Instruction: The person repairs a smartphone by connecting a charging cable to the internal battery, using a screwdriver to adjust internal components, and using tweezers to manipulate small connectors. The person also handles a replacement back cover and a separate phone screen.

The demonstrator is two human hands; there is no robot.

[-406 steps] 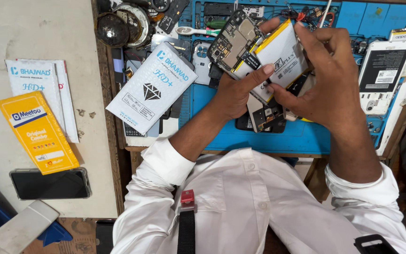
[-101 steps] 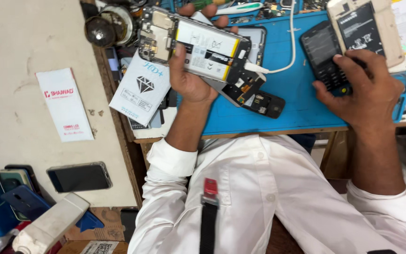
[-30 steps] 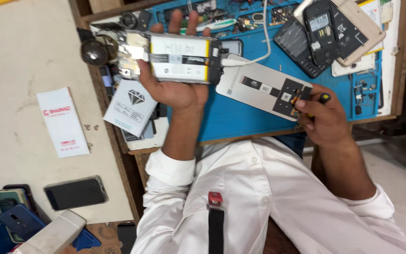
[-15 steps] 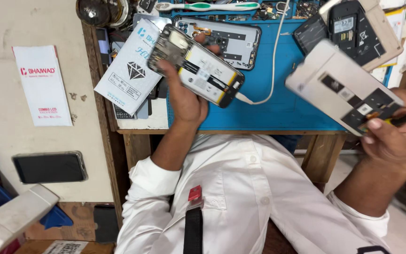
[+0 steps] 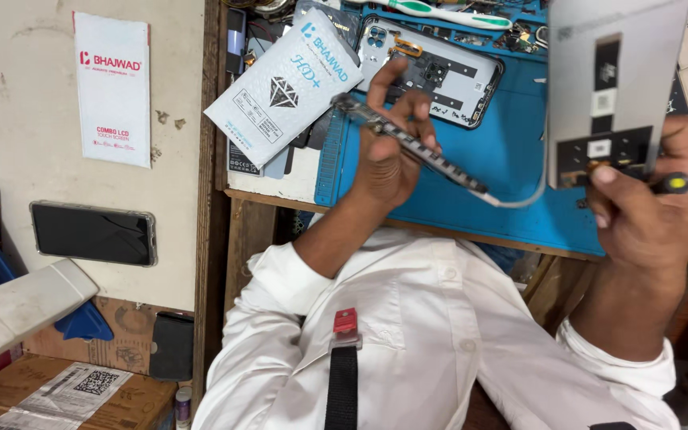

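My left hand (image 5: 388, 155) grips an opened phone (image 5: 420, 147), seen edge-on and tilted, above the blue work mat (image 5: 519, 171). A white cable (image 5: 523, 199) runs from the phone's lower end toward the grey display panel (image 5: 611, 76). My right hand (image 5: 646, 211) holds that panel upright by its lower edge, close to the camera at the upper right. The same hand also pinches a small screwdriver (image 5: 670, 184) with a black and yellow handle.
A phone back housing (image 5: 439, 68) lies on the mat behind my left hand, with a toothbrush (image 5: 447, 12) beyond it. A white box with a diamond print (image 5: 284, 84) overlaps the bench's left edge. A white packet (image 5: 113, 87) and a black phone (image 5: 93, 232) lie at left.
My left hand has turned the opened phone from face-up to edge-on. My right hand has lifted the grey panel higher and closer to the camera.
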